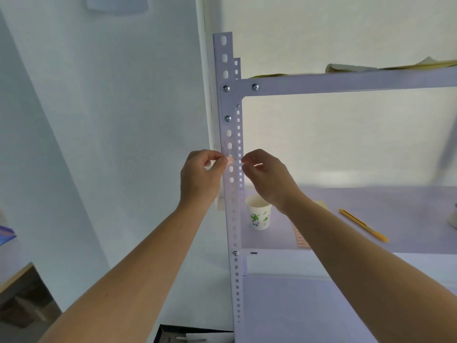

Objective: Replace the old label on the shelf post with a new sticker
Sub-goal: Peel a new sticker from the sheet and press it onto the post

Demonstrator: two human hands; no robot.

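**Step in hand: seating the sticker on the post.** Your left hand [200, 174] pinches one end of a small sticker [230, 160] between thumb and forefinger and holds it against the front face of the shelf post [223, 137], below the bolted corner plate. Your right hand [267, 177] is curled, thumb and forefinger tips together at the post's right edge. Whether it grips the sticker's far end cannot be told. Only the reddish-bordered left end of the sticker shows, and the rest blends into the pale metal. It is probably the new sticker rather than the old label, though this is not certain.

**Next move.** Level the strip across the face, then press it down from one end to the other. The slots offer no backing, so put the pressure on the solid metal between them.

**Materials and shapes.** The post is painted angle steel, smooth and pale, with a column of oval slots on the front and smaller round holes on the side flange. Domed bolts [226, 88] fasten the joint. The sticker is thin, flexible paper. On the shelf board [371, 214] are a printed paper cup [258, 215], a sticker sheet [300, 237] and a yellow pen-shaped tool [362, 225].
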